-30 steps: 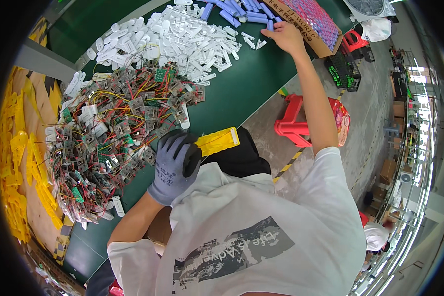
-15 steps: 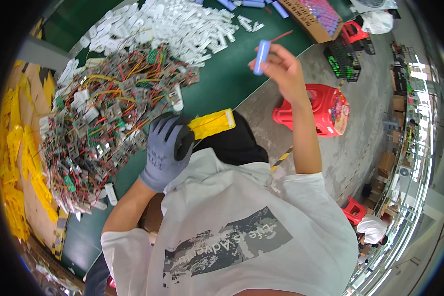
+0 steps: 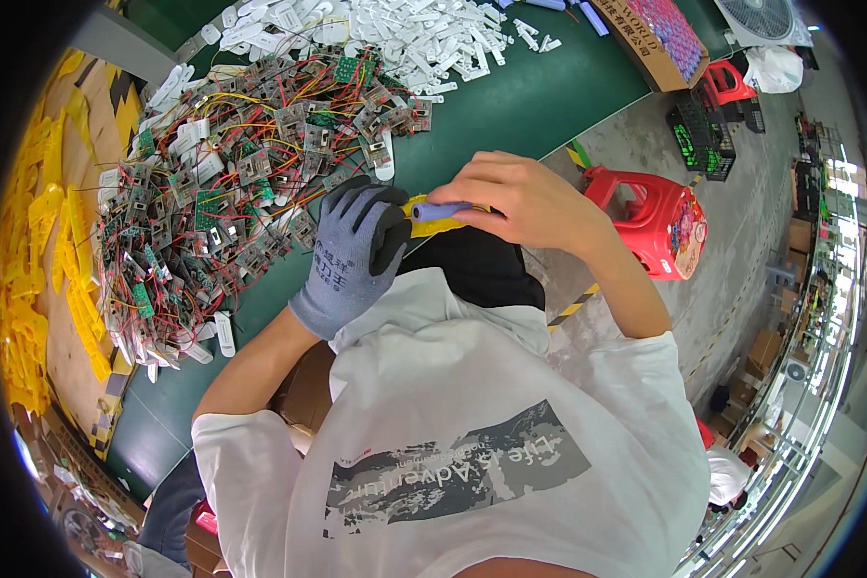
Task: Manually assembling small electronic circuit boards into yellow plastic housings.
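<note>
Hands: closed, both of them; from my remote seat I see the gloved left hand (image 3: 352, 252) gripping one end of a yellow piece (image 3: 432, 229), while the bare right hand (image 3: 535, 204) pinches a purple cylinder (image 3: 436, 210) between thumb and fingers.
Purple cylinder: lying along the yellow piece, just in front of the gloved fingertips; I cannot tell whether it sits inside or only rests over it.
Yellow piece: held out above the black cloth (image 3: 472, 265) on the lap, partly hidden by the right hand.
Change: half a second ago I had the cylinder raised near the table edge, well apart from the yellow piece; now the two are together.
Meaning: I judge the fetching over and both hands working at one spot.
Wired boards (image 3: 260, 169): heaped on the green table (image 3: 520, 101), just beyond the glove.
White parts (image 3: 424, 39): piled behind the boards.
Loose cylinders (image 3: 593, 17): at the far side, near a carton (image 3: 634, 43) of more.
Yellow stock (image 3: 43, 236): spread at my far left.
Red stool (image 3: 636, 217): on the floor, past the right hand.
</note>
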The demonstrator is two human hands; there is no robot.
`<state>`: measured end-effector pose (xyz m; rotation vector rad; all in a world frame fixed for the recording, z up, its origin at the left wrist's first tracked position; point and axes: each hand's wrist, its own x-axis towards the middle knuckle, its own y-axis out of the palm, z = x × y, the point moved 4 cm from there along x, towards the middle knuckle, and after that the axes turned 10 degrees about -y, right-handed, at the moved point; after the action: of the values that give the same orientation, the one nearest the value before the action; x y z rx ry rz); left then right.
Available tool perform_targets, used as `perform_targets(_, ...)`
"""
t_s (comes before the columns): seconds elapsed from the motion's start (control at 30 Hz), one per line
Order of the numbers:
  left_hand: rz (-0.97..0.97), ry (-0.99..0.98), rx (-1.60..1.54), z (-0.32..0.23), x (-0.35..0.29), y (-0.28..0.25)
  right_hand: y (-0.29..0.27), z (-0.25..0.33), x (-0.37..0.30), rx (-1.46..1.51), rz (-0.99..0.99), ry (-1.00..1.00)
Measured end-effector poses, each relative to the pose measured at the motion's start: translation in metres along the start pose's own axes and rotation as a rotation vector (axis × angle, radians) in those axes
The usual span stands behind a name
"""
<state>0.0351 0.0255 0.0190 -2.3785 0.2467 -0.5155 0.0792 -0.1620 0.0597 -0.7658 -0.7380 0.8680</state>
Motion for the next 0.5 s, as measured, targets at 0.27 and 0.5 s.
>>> perform_targets(0.27,0.023,0.011,-0.013,0.001,0.000,-0.004,0.008,0.014,0.006,-0.130,-0.065,-0.015)
perform_targets(0.5,0.015,-0.019,-0.093,-0.004,0.002,-0.010,0.017,0.016,-0.005,-0.305,-0.126,-0.086)
